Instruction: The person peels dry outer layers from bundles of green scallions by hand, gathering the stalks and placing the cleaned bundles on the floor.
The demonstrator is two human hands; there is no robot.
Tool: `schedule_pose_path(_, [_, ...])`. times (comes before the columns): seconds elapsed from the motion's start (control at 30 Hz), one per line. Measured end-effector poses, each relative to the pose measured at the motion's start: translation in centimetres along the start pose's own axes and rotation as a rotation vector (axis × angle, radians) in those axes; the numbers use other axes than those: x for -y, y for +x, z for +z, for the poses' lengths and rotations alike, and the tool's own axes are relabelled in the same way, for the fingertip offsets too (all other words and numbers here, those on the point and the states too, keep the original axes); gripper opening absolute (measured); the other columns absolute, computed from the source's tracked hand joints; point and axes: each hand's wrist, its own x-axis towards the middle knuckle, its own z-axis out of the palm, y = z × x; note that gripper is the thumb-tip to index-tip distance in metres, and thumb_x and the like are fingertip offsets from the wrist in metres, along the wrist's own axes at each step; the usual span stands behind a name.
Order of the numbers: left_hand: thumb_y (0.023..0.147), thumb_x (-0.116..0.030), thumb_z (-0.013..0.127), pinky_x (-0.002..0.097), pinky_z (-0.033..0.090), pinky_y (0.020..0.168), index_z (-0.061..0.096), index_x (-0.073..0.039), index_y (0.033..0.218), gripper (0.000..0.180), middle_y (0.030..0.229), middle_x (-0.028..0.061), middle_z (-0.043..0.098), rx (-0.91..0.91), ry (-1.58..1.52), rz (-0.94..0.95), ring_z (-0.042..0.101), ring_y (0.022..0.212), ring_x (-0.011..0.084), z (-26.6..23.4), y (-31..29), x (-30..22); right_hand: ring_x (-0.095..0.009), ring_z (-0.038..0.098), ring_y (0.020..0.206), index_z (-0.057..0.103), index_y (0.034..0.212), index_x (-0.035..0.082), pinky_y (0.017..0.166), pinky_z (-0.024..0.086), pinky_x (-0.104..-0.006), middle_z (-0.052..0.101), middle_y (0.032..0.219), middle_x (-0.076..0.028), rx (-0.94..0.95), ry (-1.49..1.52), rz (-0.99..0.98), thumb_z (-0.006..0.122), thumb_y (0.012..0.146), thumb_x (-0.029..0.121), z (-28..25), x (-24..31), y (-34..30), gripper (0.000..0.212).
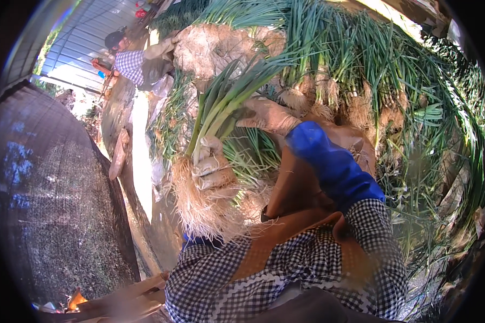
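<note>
My left hand (pixel 210 164), in a pale, soiled glove, is closed around a bunch of leek-like green stalks (pixel 215 116) just above the roots. Long, pale fibrous roots (pixel 199 199) hang below the fist and cover most of that forearm. The leaves slant up to the right. Beside them is my gloved right hand (pixel 272 116), its fingers pointing left and apart; some fingertips are hard to see against the leaves. A blue sleeve cover (pixel 328 161) is on the right forearm. More rooted stalks (pixel 253 153) lie beneath the hands.
A large heap of the same stalks (pixel 328 48) spreads across the far side and right. Pale sacking (pixel 221 48) lies at the back. Dark mesh sheeting (pixel 59 199) fills the left, beside wooden beams (pixel 137 231). Another person (pixel 132 64) is at the far left.
</note>
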Motion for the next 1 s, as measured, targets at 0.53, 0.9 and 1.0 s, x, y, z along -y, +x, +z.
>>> schedule_pose_path(0.53, [0.075,-0.025,0.057,0.0488,0.041,0.093,0.047,-0.006,0.119,0.048,0.109,0.0109,0.057,-0.209,0.049,0.111,0.046,0.113,0.0342,-4.7,-7.4,-9.1,-0.021,0.054,0.106,0.051,0.117,-0.005,0.093,0.04,-0.0319,0.053,0.12,-0.015,-0.69,0.113,0.651,0.048,0.088,0.018,-20.1,-2.3,-21.8,0.037])
schedule_pose_path(0.9, [0.076,-0.022,0.058,0.0433,0.046,0.081,0.061,-0.005,0.1,0.03,0.099,0.013,0.06,-0.623,0.656,-0.188,0.055,0.087,0.0245,-21.8,-9.4,-1.8,-0.01,0.054,0.082,0.051,0.117,-0.002,0.072,0.042,-0.021,0.058,0.096,-0.004,-1.148,0.283,0.888,0.05,0.09,0.022,-21.9,0.2,-38.6,0.036])
schedule_pose_path(1.0, [0.081,-0.027,0.054,0.0405,0.041,0.089,0.063,-0.008,0.1,0.028,0.102,0.0114,0.06,-0.661,0.735,-0.292,0.052,0.093,0.0259,-23.2,-9.1,6.8,-0.009,0.052,0.076,0.053,0.11,0.001,0.067,0.04,-0.0208,0.056,0.089,-0.001,-1.108,0.271,0.911,0.052,0.088,0.025,-18.0,3.6,-36.2,0.032])
